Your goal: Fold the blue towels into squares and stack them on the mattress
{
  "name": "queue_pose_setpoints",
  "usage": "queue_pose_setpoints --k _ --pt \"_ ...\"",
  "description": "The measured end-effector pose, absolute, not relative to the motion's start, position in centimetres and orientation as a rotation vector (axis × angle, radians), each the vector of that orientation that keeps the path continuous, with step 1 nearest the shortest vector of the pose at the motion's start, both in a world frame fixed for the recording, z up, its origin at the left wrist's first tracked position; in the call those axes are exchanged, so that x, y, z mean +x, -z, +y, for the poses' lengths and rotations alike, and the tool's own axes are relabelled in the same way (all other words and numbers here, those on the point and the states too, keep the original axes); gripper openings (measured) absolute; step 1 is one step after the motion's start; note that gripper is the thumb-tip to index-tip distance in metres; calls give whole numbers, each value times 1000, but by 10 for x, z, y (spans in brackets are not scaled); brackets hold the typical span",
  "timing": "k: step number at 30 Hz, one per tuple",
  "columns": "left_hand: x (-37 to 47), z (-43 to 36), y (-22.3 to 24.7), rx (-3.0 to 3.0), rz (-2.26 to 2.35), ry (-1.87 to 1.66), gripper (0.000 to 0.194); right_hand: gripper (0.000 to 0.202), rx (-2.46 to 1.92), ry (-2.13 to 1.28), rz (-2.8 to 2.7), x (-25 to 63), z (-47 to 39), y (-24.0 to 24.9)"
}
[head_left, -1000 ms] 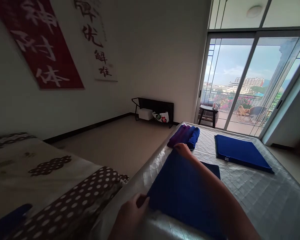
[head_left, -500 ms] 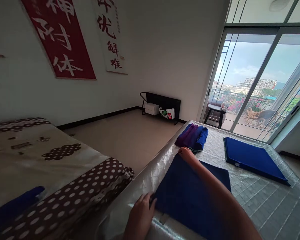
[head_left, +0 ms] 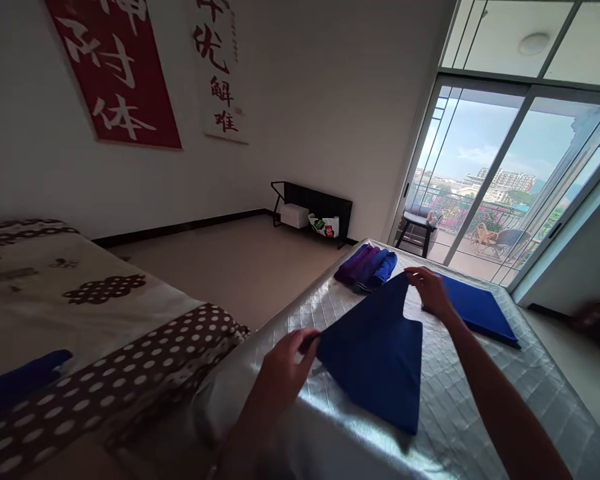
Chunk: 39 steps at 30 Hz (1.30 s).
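A dark blue cloth (head_left: pixel 377 350) hangs between my two hands, partly raised over the silver quilted mattress (head_left: pixel 480 393). My left hand (head_left: pixel 293 363) pinches its left corner between thumb and fingers. At the upper right corner, my right hand (head_left: pixel 429 290) is closed on the cloth's edge. Just beyond the cloth lies a bundle of rolled purple and blue cloths (head_left: pixel 366 267). A flat, folded blue cloth (head_left: pixel 480 308) rests on the mattress behind my right hand and forearm.
A bed with a brown polka-dot cover (head_left: pixel 145 363) stands at the left, with a blue item (head_left: pixel 25 380) on it. A black rack (head_left: pixel 315 200) holds a white box (head_left: pixel 295 215) by the wall. A sliding glass door (head_left: pixel 480 173) is at the right.
The blue cloth has been lifted by its corners off the mattress. My right hand has moved right, and my left hand has moved up. The view has shifted slightly.
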<state>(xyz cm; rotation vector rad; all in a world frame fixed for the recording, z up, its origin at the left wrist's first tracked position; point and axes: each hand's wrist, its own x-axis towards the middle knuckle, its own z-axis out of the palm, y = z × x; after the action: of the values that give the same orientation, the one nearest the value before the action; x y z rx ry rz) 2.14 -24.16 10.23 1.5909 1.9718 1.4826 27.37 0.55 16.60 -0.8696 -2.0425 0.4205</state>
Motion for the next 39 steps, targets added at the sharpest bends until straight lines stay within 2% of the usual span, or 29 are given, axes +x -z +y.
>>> queue_pose_setpoints --k 5,8,12,16,22,29,32,35,39 --pt "100 -249 -191 2068 1480 -1715 21 40 -970 -344 -1619 363 -26 -213" --pt "155 -253 -227 2390 970 -1683 20 34 -920 -331 -1368 403 -50 -236" --pt "220 -256 -248 2582 630 -1517 22 24 -965 -216 -1179 439 -77 -258" --pt "247 -245 -246 2530 539 -1516 20 30 -1113 -153 -1177 457 -72 -259" --pt "212 -216 -198 2109 876 -1560 9 26 -1338 -265 -1556 415 -15 -211" --pt "117 -211 -57 1565 1523 -1088 25 21 -1265 -527 -1967 266 -10 -96" --pt "85 -215 -13 1436 1682 -946 33 22 -1166 -612 -2082 226 -28 -61" --pt "72 -219 1 1434 1664 -955 42 23 -1060 -663 -2174 233 -51 -49" --pt "72 -221 -6 1398 1570 -1026 45 17 -977 -683 -2311 325 -102 -54"
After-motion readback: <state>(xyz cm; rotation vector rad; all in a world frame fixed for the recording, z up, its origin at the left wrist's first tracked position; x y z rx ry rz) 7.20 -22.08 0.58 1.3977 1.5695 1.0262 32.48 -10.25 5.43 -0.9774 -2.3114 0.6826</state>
